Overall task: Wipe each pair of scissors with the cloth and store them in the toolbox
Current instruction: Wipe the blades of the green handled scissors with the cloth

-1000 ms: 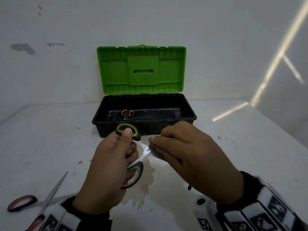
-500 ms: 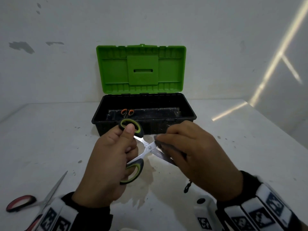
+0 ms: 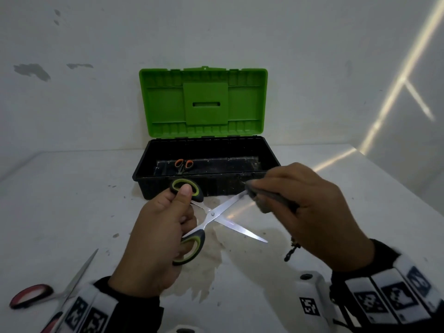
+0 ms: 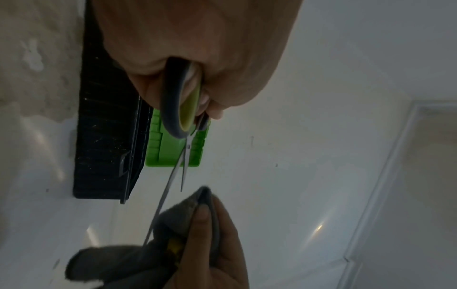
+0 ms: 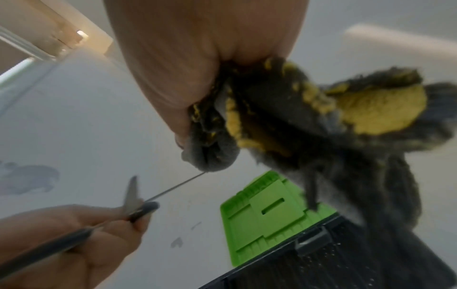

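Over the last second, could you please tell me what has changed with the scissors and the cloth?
The right hand has drawn the cloth outward along one blade, from near the pivot to its tip, baring both blades of the green-handled scissors. These now stand wider open. The left hand still grips their handles. The toolbox, the orange-handled scissors inside it and the red-handled scissors have not moved.

Dim, light streaks right, blurred wrist views
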Tool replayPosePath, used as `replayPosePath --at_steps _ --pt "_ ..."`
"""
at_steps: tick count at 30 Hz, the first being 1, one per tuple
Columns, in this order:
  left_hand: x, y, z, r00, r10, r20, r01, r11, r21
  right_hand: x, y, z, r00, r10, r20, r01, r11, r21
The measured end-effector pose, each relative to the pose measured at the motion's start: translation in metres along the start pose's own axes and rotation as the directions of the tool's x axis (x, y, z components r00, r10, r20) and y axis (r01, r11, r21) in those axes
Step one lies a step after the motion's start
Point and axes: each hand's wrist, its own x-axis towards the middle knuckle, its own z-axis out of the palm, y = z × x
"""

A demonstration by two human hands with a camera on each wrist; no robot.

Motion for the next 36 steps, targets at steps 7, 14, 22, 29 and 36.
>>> replayPosePath --at_steps 7,14,22,29,36 --pt "-0.005 0.008 0.001 0.989 -0.110 0.098 0.122 0.986 -0.117 0.003 0.002 0.010 0.970 -0.195 0.143 0.195 0.981 0.014" --pt "-0.004 0.008 0.005 0.989 -0.119 0.092 0.130 0.983 -0.133 0.003 -0.002 0.012 0.970 -0.191 0.149 0.197 0.980 -0.026" --pt "-0.010 0.012 0.002 0.994 -0.038 0.100 0.045 0.997 -0.070 0.003 0.015 0.004 0.973 -0.174 0.151 0.177 0.984 -0.007" --pt "-0.014 0.016 0.003 0.994 0.100 0.053 -0.101 0.995 0.012 -0.012 0.031 -0.020 0.986 0.148 0.073 -0.144 0.987 -0.066" --pt "-0.013 0.031 0.009 0.694 0.643 0.325 -0.686 0.453 0.570 -0.017 -0.004 -0.028 0.829 0.542 0.134 -0.559 0.805 0.201"
